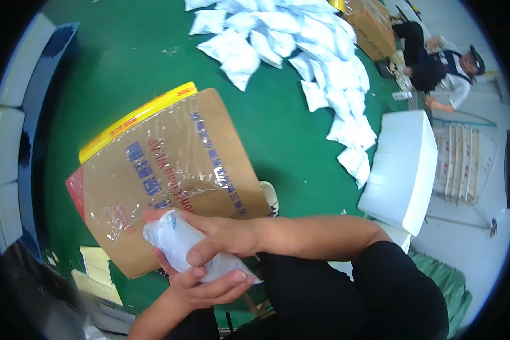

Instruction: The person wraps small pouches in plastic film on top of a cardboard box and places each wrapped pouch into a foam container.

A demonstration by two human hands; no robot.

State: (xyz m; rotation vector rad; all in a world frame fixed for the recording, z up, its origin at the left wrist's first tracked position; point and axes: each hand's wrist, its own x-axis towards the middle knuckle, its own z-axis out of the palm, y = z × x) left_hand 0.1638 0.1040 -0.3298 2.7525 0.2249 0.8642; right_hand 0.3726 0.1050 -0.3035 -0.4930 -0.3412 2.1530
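Note:
Both my hands hold a white plastic packet, plump and slightly crinkled, in front of my knees. My right hand reaches in from the right and grips it from above, the thumb pressed on its side. From the lower left, my left hand supports the underside with its fingers wrapped along it. Part of the packet is hidden by my fingers. Just beyond the hands lies a flat piece of brown cardboard, which bears printed writing and shiny clear tape. Yellow tape runs along its far edge.
A heap of similar white packets spreads over the green floor. Right of it stand a white foam block and a cardboard box. A person sits at the upper right. Pale yellow pieces lie lower left.

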